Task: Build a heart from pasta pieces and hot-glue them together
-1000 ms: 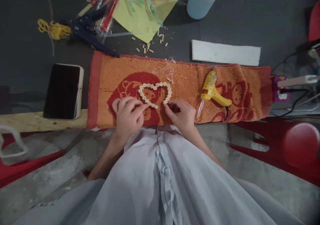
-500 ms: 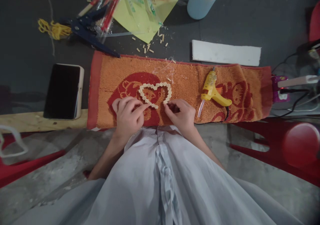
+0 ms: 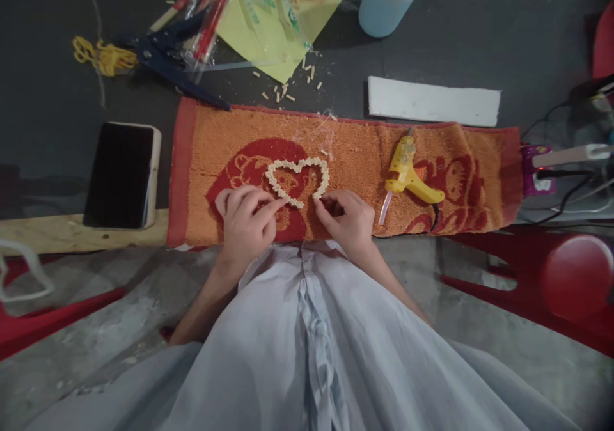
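Note:
A heart-shaped outline (image 3: 272, 176) built from small pale stick pieces lies on an orange and red towel (image 3: 355, 181). Its lower right side has a gap between the tip and the right arm. My left hand (image 3: 249, 220) is closed, thumb and forefinger pinching the heart's lower left side. With thumb and forefinger together, my right hand (image 3: 346, 219) grips the free end of its right side. To the right of that hand rests a yellow glue gun (image 3: 403, 169) with a clear glue stick poking out of its back.
Left of the towel is a phone (image 3: 119, 175). Behind it lie dark blue pliers (image 3: 167, 66), yellow string (image 3: 108, 57), a yellow-green paper (image 3: 268, 41) with plastic wrappers, and scattered stick bits (image 3: 286, 92). A white strip (image 3: 432, 100) and a blue cup (image 3: 386, 9) stand farther back.

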`<state>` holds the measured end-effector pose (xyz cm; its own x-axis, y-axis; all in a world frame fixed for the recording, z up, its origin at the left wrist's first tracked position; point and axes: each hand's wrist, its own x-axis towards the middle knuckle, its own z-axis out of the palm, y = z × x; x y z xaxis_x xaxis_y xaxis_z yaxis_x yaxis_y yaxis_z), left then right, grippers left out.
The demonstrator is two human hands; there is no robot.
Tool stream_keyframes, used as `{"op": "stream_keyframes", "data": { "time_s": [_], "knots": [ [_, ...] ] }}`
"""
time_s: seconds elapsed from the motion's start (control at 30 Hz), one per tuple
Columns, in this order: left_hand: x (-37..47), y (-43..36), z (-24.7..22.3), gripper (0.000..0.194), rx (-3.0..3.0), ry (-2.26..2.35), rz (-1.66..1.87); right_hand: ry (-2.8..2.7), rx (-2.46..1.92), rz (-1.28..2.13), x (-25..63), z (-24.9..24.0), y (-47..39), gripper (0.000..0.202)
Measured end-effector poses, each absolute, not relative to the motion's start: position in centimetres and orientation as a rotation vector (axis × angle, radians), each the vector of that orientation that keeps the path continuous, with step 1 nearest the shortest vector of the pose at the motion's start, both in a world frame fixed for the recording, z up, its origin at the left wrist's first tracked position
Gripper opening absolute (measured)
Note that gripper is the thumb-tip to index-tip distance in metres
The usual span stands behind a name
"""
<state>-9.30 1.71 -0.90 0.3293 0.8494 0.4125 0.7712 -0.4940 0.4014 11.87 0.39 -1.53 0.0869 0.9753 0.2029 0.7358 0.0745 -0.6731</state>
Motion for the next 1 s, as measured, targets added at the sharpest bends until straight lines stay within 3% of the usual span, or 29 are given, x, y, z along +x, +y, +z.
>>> {"op": "stream_keyframes", "data": {
  "time_s": [1.0],
  "knots": [
    [-6.7, 2.8, -0.2, 0.027, 2.512, 1.386, 0.851, -1.741, -1.689, 0.438, 12.1, -1.5, 0.5, 0.020]
  ]
}}
